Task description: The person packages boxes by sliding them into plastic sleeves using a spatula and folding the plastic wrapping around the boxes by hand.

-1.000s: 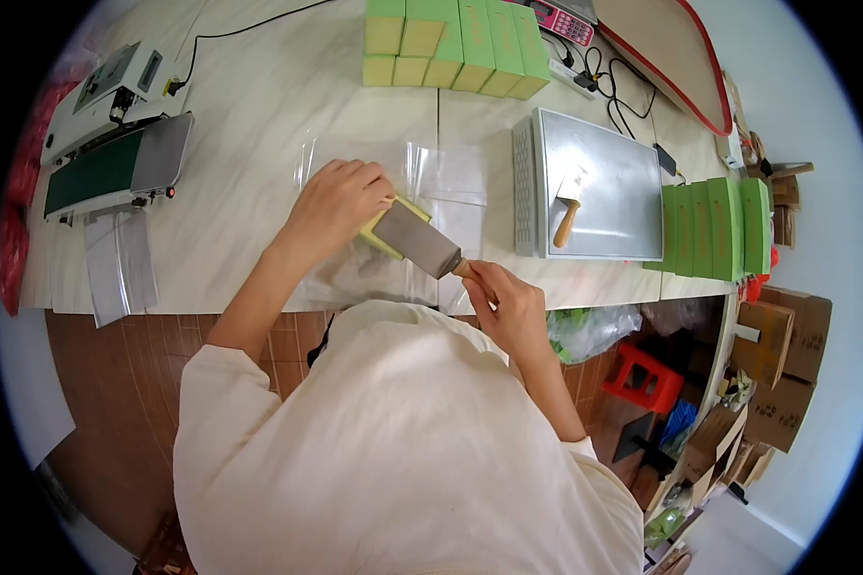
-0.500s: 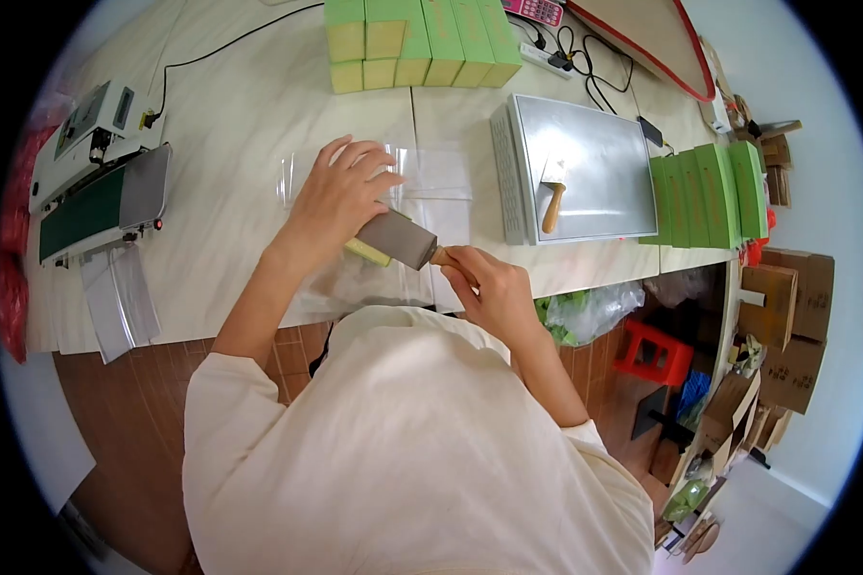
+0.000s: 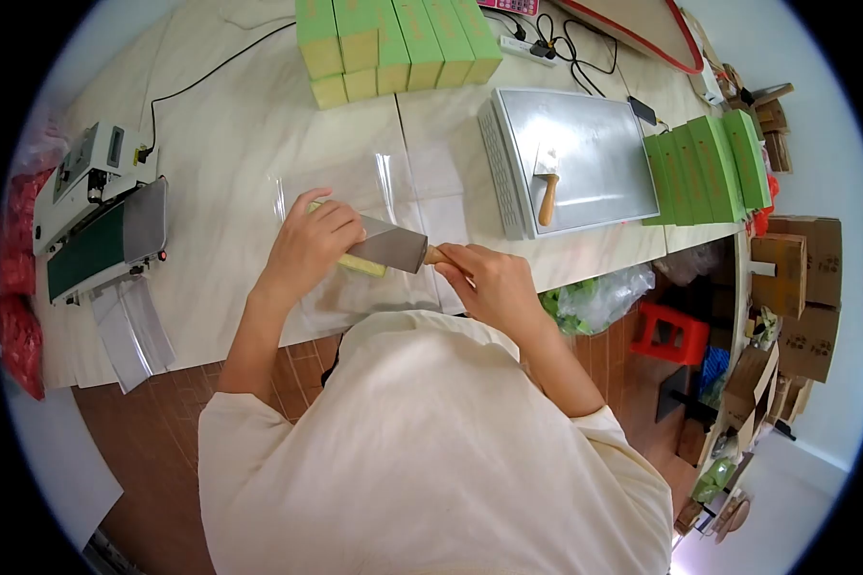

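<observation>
My right hand is closed around the wooden handle of a tool with a broad, flat grey blade. The blade lies slanted over a small yellow-green box, mostly hidden beneath it and my fingers. At the box's left end, my left hand has its fingers curled over the box and the blade's near end. Clear plastic film spreads on the table under and beyond my hands.
Green boxes stand in rows at the back, and more at the right. A metal hot-plate-like slab carries a small wooden-handled scraper. At left stands a machine with a green belt. A red stool is below.
My left hand has gone from spread fingers above the box to fingers curled on it. The blade has turned a little flatter across the view. The whole view has shifted slightly.
</observation>
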The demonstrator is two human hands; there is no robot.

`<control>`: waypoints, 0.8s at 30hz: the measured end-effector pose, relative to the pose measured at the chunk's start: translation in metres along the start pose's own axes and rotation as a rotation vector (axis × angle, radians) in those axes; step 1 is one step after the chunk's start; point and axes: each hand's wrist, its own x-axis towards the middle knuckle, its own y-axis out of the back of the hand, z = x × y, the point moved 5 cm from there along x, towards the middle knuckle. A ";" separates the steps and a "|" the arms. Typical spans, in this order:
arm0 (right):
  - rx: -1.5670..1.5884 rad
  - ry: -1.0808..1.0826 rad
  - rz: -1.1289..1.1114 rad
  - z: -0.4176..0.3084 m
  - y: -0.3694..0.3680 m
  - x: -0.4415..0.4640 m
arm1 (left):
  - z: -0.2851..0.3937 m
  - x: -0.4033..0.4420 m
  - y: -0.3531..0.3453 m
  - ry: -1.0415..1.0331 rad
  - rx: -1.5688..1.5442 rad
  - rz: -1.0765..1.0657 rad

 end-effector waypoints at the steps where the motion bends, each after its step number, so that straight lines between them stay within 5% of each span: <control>1: 0.046 -0.010 -0.054 0.002 0.000 0.001 | -0.001 -0.002 0.000 0.020 -0.023 -0.016; 7: 0.309 0.018 -0.055 0.028 0.029 -0.015 | -0.030 -0.037 0.026 0.444 -0.114 0.170; 9: 0.438 -0.361 -0.128 0.058 0.048 -0.028 | -0.048 -0.061 0.016 0.541 -0.159 0.097; 11: 0.411 -0.476 0.069 0.105 0.062 -0.038 | -0.063 -0.083 -0.009 0.628 -0.540 0.117; 14: 0.212 -0.614 0.315 0.183 0.082 -0.042 | -0.062 -0.092 -0.042 0.760 -0.642 -0.081; 18: 0.035 -0.745 0.534 0.338 0.048 -0.072 | -0.069 -0.072 -0.061 0.689 -0.766 -0.133; 24: 0.147 -0.874 0.539 0.364 0.009 -0.071 | -0.079 -0.043 -0.070 0.719 -1.008 -0.114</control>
